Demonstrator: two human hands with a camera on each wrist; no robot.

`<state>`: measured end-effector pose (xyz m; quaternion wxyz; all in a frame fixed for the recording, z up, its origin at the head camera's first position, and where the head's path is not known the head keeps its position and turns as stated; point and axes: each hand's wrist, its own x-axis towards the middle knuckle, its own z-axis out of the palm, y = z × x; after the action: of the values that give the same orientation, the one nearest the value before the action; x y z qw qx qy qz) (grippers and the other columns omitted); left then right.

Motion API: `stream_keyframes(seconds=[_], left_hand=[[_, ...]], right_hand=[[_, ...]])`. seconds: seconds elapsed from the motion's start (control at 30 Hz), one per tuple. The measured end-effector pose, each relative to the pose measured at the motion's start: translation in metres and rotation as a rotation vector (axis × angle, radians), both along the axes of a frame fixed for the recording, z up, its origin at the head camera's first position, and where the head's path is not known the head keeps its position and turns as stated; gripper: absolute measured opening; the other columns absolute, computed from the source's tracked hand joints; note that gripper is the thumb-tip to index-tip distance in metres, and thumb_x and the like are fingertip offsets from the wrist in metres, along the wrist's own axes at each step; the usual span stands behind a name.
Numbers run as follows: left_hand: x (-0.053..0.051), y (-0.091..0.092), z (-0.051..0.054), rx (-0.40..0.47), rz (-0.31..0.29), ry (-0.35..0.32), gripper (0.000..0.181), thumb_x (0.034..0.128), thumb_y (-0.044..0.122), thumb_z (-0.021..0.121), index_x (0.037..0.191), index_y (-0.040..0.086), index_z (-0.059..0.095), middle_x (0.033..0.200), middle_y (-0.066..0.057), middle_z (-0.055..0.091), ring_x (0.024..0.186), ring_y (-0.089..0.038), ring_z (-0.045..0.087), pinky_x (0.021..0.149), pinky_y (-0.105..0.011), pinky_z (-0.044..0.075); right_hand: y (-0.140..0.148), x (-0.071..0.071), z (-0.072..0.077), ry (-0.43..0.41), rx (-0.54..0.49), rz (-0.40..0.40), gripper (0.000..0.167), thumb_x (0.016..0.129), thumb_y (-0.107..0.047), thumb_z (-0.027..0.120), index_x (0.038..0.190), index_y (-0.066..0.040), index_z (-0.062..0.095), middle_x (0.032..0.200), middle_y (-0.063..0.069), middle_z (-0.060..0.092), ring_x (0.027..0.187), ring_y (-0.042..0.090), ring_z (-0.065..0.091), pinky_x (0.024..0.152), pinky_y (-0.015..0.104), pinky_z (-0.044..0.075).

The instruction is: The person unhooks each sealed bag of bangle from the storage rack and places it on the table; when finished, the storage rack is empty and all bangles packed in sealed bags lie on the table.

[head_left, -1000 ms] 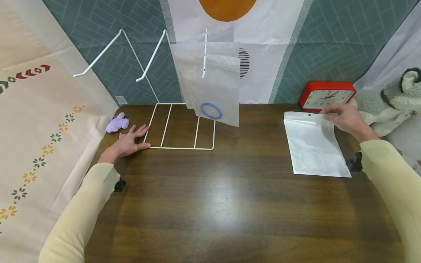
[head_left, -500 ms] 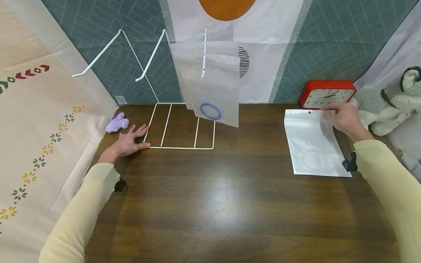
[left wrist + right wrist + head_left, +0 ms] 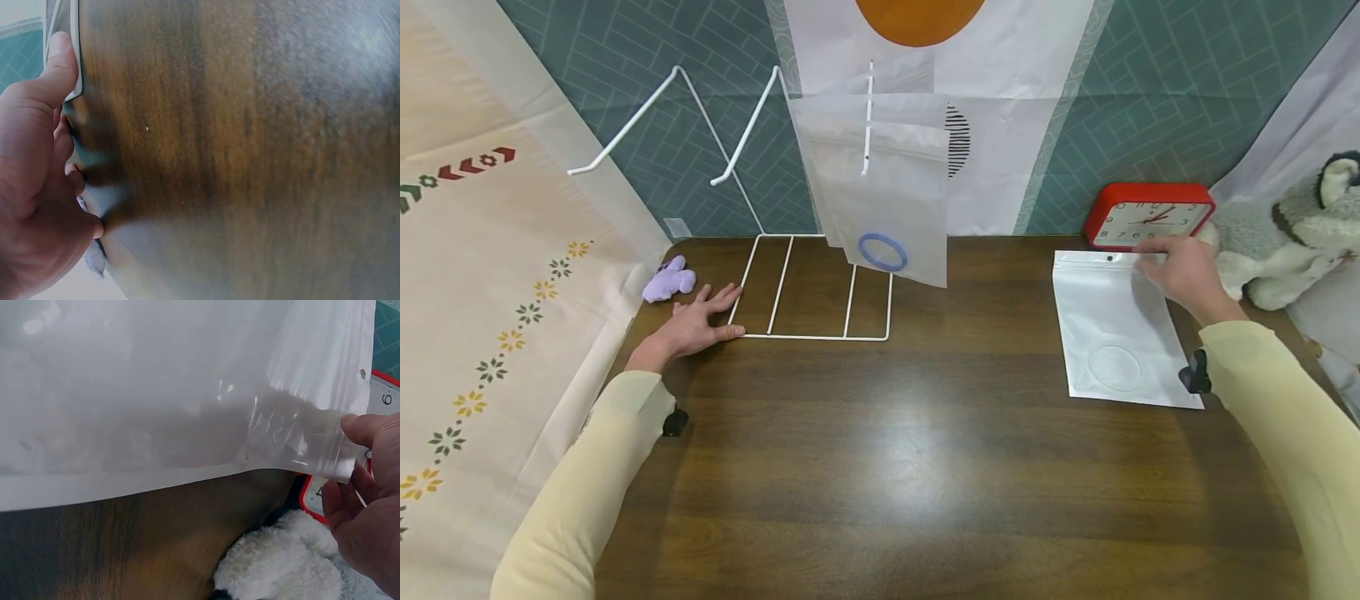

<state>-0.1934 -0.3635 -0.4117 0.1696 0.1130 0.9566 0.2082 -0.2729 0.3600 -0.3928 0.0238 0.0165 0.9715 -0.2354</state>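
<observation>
A white wire rack [image 3: 812, 337] stands at the back left, its base on the table and its arms sticking up and forward. My left hand [image 3: 694, 325] rests with spread fingers on the base's front left corner; the left wrist view shows the thumb [image 3: 59, 62] along the wire. Several translucent bags [image 3: 917, 217] with a blue ring mark hang on the rack's right arm. At the right, my right hand [image 3: 1187, 275] pinches the top right corner of a white zip bag [image 3: 1101, 317]. In the right wrist view, thumb and fingers hold the clear bag's [image 3: 156, 412] zip edge.
A red square clock [image 3: 1150, 215] stands just behind the right hand. Beside it sits a grey and white plush toy [image 3: 1300, 225]. A small purple plush [image 3: 668, 281] lies behind the left hand. Patterned cloth [image 3: 512, 333] borders the brown wooden table [image 3: 910, 467] on the left.
My right wrist has shifted slightly to the left, and the top edge of the pinched zip bag has moved slightly back. The left hand, the rack and the hanging bags stay in place.
</observation>
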Motion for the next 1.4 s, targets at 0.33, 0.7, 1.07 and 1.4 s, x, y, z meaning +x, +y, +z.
stream_keyframes(seconds=[0.33,0.7,1.07,1.4], left_hand=[[-0.002,0.003,-0.001,-0.015,-0.001,-0.002,0.085,0.0962,0.042,0.066,0.160,0.007,0.020,0.165,-0.016,0.012,0.147,-0.049,-0.003,0.101,-0.080,-0.004],[-0.001,0.003,0.000,-0.013,0.002,-0.002,0.085,0.0964,0.041,0.066,0.159,0.007,0.020,0.165,-0.017,0.012,0.147,-0.049,-0.004,0.101,-0.080,-0.005],[0.000,0.002,0.000,-0.009,-0.008,0.006,0.084,0.0965,0.040,0.066,0.159,0.007,0.020,0.165,-0.017,0.012,0.147,-0.049,-0.003,0.100,-0.080,-0.006],[-0.001,0.001,-0.001,-0.009,-0.007,-0.002,0.085,0.0965,0.042,0.065,0.160,0.007,0.019,0.165,-0.018,0.012,0.147,-0.050,-0.003,0.100,-0.080,-0.005]], right_hand=[[-0.003,0.002,-0.001,0.028,0.066,-0.013,0.040,0.096,-0.011,0.061,0.131,0.008,0.059,0.134,0.040,0.040,0.124,0.054,0.030,0.100,0.070,0.029],[-0.003,0.006,0.003,0.126,0.096,0.019,0.047,0.090,-0.009,0.068,0.132,0.008,0.058,0.142,0.037,0.042,0.128,0.055,0.031,0.110,0.068,0.017],[-0.008,0.011,0.020,0.137,0.095,0.049,0.039,0.093,-0.009,0.065,0.128,0.008,0.061,0.130,0.039,0.050,0.121,0.055,0.036,0.099,0.069,0.031],[-0.028,0.023,0.046,0.208,0.079,0.141,0.039,0.093,-0.011,0.067,0.128,0.006,0.063,0.123,0.036,0.058,0.099,0.051,0.056,0.077,0.061,0.049]])
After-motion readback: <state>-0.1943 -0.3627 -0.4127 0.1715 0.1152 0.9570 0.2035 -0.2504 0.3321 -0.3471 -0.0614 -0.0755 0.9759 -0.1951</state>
